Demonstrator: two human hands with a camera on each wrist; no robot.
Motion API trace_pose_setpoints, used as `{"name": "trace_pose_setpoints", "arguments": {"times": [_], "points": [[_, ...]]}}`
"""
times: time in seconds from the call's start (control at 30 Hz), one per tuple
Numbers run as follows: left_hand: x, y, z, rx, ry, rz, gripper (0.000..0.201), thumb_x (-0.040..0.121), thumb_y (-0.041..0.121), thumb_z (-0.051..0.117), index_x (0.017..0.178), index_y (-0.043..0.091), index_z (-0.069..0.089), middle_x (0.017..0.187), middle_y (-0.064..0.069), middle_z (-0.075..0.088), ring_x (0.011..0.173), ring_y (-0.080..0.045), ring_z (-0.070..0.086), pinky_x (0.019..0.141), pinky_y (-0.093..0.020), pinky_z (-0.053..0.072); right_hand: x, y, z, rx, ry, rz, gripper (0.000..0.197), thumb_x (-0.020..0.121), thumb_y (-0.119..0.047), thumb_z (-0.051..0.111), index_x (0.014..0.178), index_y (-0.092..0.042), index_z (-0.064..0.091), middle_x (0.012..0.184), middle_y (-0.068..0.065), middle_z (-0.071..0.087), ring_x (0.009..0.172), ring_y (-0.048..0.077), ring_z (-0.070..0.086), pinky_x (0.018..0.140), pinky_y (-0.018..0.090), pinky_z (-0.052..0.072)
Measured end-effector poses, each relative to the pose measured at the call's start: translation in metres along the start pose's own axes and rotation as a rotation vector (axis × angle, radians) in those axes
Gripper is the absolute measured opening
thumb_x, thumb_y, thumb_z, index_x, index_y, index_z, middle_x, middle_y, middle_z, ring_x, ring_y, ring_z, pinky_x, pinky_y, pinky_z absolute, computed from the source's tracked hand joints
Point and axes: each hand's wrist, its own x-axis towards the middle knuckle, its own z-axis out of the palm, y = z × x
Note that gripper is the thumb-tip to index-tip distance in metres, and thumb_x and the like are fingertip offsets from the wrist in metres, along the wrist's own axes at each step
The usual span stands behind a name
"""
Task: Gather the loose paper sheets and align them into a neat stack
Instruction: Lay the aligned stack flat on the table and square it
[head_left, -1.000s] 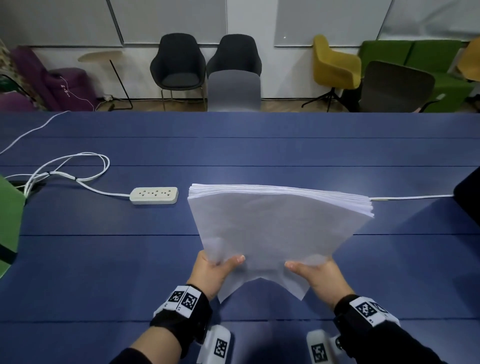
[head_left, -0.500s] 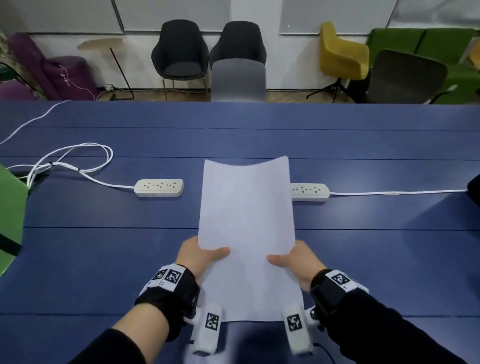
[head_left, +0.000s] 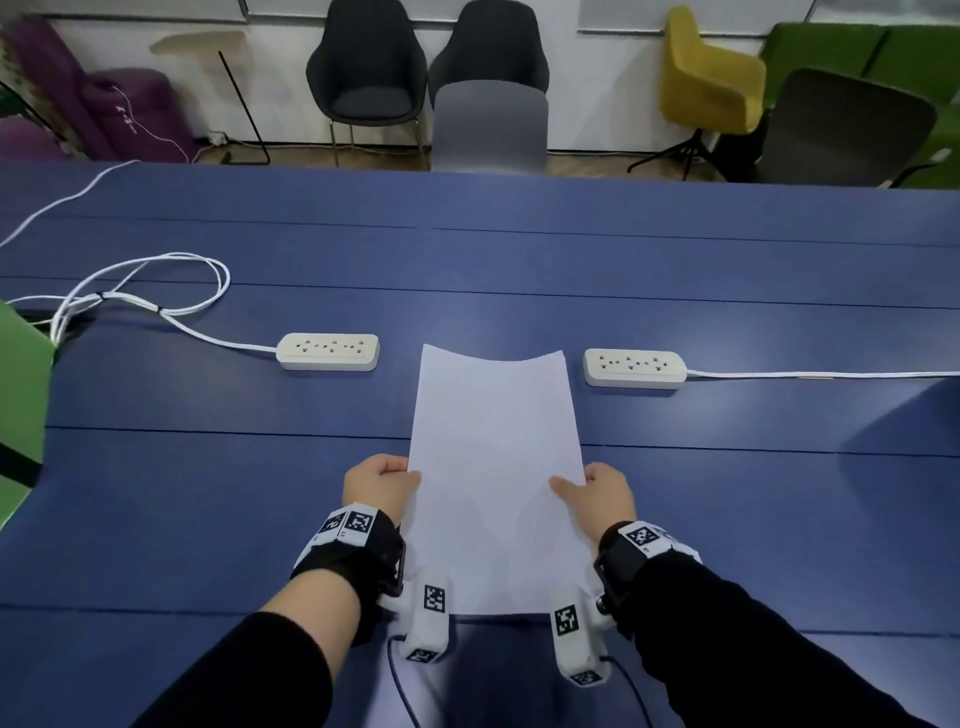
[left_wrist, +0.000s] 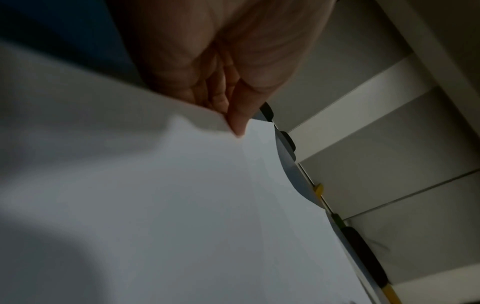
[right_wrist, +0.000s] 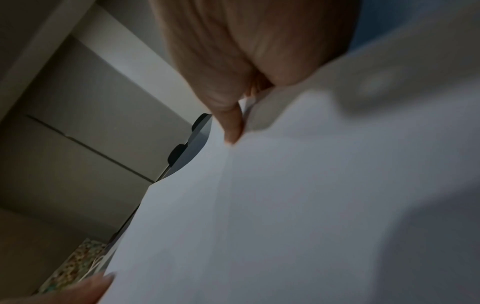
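Note:
A stack of white paper sheets (head_left: 496, 467) stands lengthwise in front of me over the blue table (head_left: 208, 467), its far edge bowed. My left hand (head_left: 382, 486) grips the stack's left edge and my right hand (head_left: 597, 491) grips its right edge, thumbs on the top sheet. The left wrist view shows the paper (left_wrist: 182, 205) with the left hand (left_wrist: 228, 115) curled round its edge. In the right wrist view the paper (right_wrist: 298, 205) fills the frame and the right hand (right_wrist: 239, 115) pinches its edge. The fingers under the stack are hidden.
Two white power strips lie beyond the paper, one at the left (head_left: 328, 352) with a coiled cable (head_left: 130, 291), one at the right (head_left: 634, 368). A green chair back (head_left: 21, 395) stands at the left edge. Chairs (head_left: 491, 127) line the table's far side.
The stack has turned from wide and fanned to lengthwise with squared edges, then come down toward me. Both hands have shifted from its near edge to its long sides.

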Motion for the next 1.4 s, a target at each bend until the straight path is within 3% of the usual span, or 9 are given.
{"name": "trace_pose_setpoints", "arguments": {"times": [0.13,0.33,0.57,0.67,0.9,1.03,1.1,1.27,1.4], "points": [[-0.002,0.0,-0.003,0.12,0.003,0.016,0.017,0.074,0.01,0.071,0.067,0.024,0.065,0.08,-0.002,0.069,0.084,-0.029,0.068,0.075,-0.029,0.051,0.001,0.0,-0.005,-0.177,0.07,-0.029,0.031,0.089,-0.005,0.045,0.06,-0.012,0.035,0.058,0.0,0.037,0.064,0.024,0.035,0.054,0.031,0.028],[-0.009,0.008,-0.004,0.225,0.03,-0.001,0.016,0.074,0.012,0.073,0.064,0.021,0.064,0.07,0.003,0.064,0.076,-0.023,0.06,0.069,-0.025,0.044,0.0,0.001,-0.026,-0.217,0.073,-0.04,0.009,0.08,-0.011,0.065,0.072,-0.012,0.061,0.075,0.004,0.062,0.075,0.023,0.055,0.069,0.023,0.039],[-0.009,0.011,-0.002,0.314,0.023,0.02,0.008,0.074,0.013,0.073,0.082,0.011,0.071,0.081,-0.002,0.067,0.076,-0.022,0.059,0.068,-0.024,0.043,0.002,-0.003,-0.032,-0.329,0.036,-0.069,0.026,0.079,-0.01,0.068,0.059,-0.018,0.055,0.076,0.008,0.066,0.083,0.032,0.069,0.081,0.04,0.058],[-0.01,0.014,-0.002,0.35,-0.003,0.031,0.004,0.076,0.013,0.072,0.075,0.015,0.068,0.081,-0.001,0.065,0.079,-0.022,0.059,0.07,-0.024,0.043,0.002,-0.006,-0.032,-0.4,0.033,-0.092,0.019,0.083,-0.008,0.064,0.066,-0.014,0.058,0.081,0.008,0.063,0.08,0.027,0.064,0.08,0.032,0.055],[-0.003,0.007,-0.011,0.339,-0.162,0.009,0.022,0.074,0.009,0.067,0.057,0.022,0.061,0.078,-0.011,0.069,0.074,-0.03,0.063,0.085,-0.041,0.057,0.003,-0.001,-0.041,-0.302,-0.032,-0.054,0.021,0.081,-0.004,0.063,0.063,-0.014,0.063,0.077,0.01,0.067,0.086,0.036,0.071,0.081,0.044,0.059],[-0.011,0.005,-0.024,0.306,-0.344,-0.037,0.013,0.081,-0.002,0.063,0.079,0.011,0.063,0.088,-0.012,0.06,0.083,-0.023,0.056,0.091,-0.047,0.054,-0.002,0.0,-0.053,-0.24,-0.166,0.073,0.015,0.08,-0.003,0.068,0.067,-0.01,0.063,0.071,0.011,0.068,0.073,0.029,0.071,0.079,0.046,0.06],[-0.017,0.003,-0.028,0.255,-0.435,-0.093,0.018,0.084,-0.004,0.061,0.096,0.01,0.062,0.091,-0.009,0.062,0.087,-0.024,0.058,0.079,-0.04,0.056,-0.006,0.001,-0.056,-0.256,-0.23,0.092,0.012,0.078,-0.003,0.07,0.07,-0.008,0.063,0.066,0.009,0.067,0.064,0.02,0.067,0.079,0.044,0.06],[-0.026,0.004,-0.028,0.159,-0.484,-0.139,0.025,0.087,-0.007,0.053,0.099,0.013,0.061,0.088,-0.004,0.061,0.08,-0.021,0.06,0.066,-0.031,0.053,-0.013,0.002,-0.055,-0.303,-0.181,0.062,0.01,0.077,0.0,0.072,0.074,-0.004,0.064,0.066,0.011,0.066,0.055,0.019,0.064,0.066,0.034,0.062],[-0.028,0.006,-0.026,0.16,-0.471,-0.146,0.025,0.088,-0.006,0.051,0.092,0.016,0.061,0.082,-0.002,0.056,0.078,-0.017,0.058,0.066,-0.031,0.053,-0.014,0.005,-0.052,-0.337,-0.135,0.048,0.014,0.075,0.0,0.072,0.069,-0.008,0.063,0.063,0.009,0.065,0.053,0.022,0.064,0.07,0.037,0.062]]}}
